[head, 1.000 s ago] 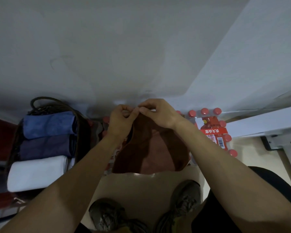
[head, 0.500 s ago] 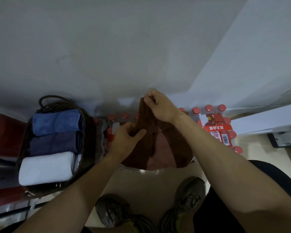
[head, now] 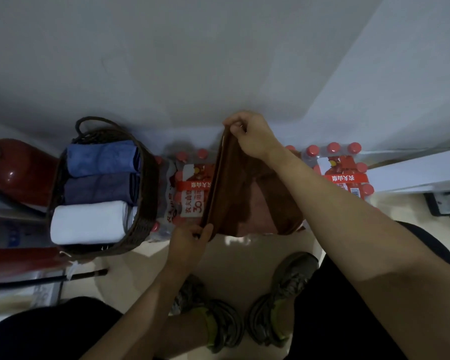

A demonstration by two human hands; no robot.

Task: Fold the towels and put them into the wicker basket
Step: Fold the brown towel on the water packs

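Because it is soft cloth, the brown towel will likely sag and fold wherever it is not held, so the sensible places to take it are the corners and the edge between them; it looks light, not slippery, and in no danger of breaking. It hangs in the air in front of the person, above the floor and in front of the packs of red-capped bottles that stand against the wall.

Its left edge is drawn taut between the 2 hands. The right hand is up high, thumb and fingers pinched closed on the top corner. The left hand is lower and nearer the body, fingers curled and pinching the bottom corner of that same edge. The rest of the cloth droops to the right in loose layers, so it seems partly doubled over but not yet a tidy fold.

To the left, just beside the bottles, the wicker basket holds 3 folded towels side by side: a blue towel farthest away, a dark purple towel in the middle and a white towel nearest. Little spare room shows in it, so a compact fold will probably be needed.
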